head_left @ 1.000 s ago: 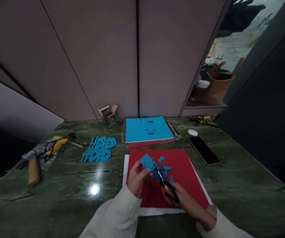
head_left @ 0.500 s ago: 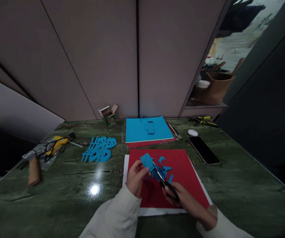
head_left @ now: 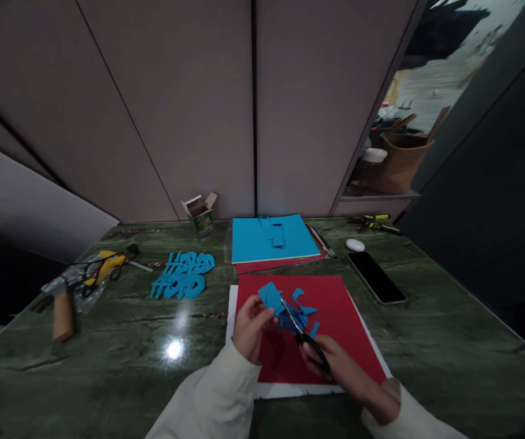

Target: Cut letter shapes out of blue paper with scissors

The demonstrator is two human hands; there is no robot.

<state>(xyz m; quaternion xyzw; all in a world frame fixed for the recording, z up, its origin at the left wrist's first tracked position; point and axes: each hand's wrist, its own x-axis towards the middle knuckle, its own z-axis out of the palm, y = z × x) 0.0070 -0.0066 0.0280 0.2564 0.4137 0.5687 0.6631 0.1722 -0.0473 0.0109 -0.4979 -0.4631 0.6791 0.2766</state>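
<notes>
Tall taupe wall panels point(head_left: 166, 110) rise behind a green marble tabletop point(head_left: 83, 360).

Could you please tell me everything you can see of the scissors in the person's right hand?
The scissors have slim, metallic-looking blades and black, plastic-looking handles. They are held in the right hand, handles low, blades pointing away to the left, tips at the blue paper gripped by the left hand. They hang above a red sheet. The blades look nearly closed.
</notes>
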